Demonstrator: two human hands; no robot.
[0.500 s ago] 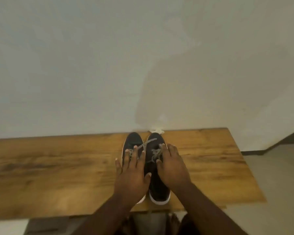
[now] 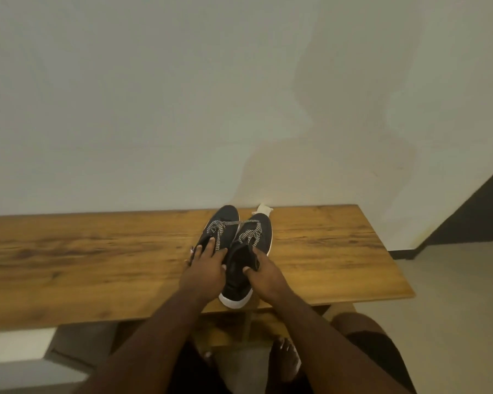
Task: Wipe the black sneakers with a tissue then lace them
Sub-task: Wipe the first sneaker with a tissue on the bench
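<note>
On the wooden table (image 2: 97,260), the left hand (image 2: 204,270) lies with fingers spread over the left sneaker (image 2: 221,223). Just beside it, touching, the right sneaker (image 2: 254,237) has its collar apparently pinched by the right hand (image 2: 264,275). A crumpled tissue (image 2: 264,208) sits at the far edge, beyond the toes.

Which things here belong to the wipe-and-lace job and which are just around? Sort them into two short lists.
Belonging to the job:
- left sneaker, left hand resting on it
- right sneaker, right hand with its grip on the collar
- patterned laces
- white tissue behind the right toe

Just around:
- wooden table, which only bears the shoes
- wall
</note>
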